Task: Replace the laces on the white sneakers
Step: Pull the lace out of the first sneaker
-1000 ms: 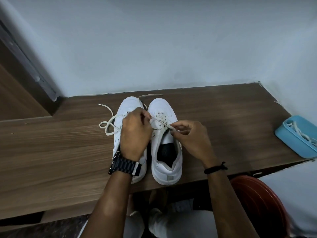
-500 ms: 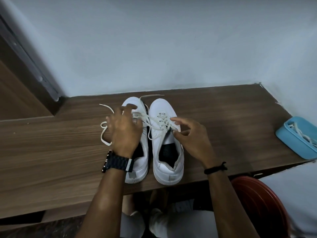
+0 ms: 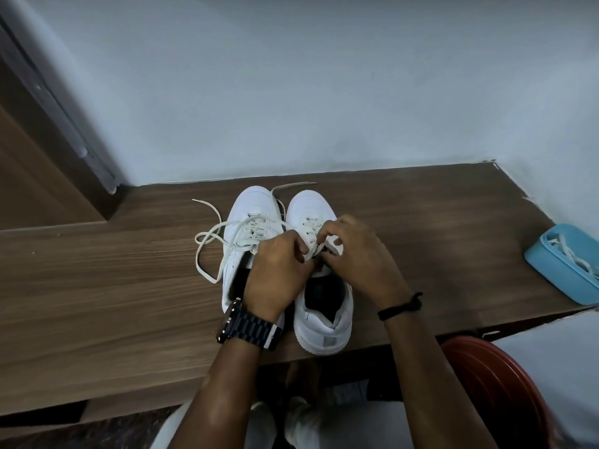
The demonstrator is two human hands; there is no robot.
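My left hand (image 3: 275, 273) and right hand (image 3: 356, 257) meet over the right sneaker (image 3: 324, 306), fingers curled, pinching its lace (image 3: 309, 233) at the eyelets. Beyond, the left sneaker (image 3: 251, 215) stands touching it, loose laces trailing across the wooden shelf (image 3: 113, 286).

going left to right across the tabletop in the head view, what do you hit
loose lace loop → left sneaker → left hand → right hand, both hands working at the right sneaker laces → bare wooden table → blue box holding laces at the right edge
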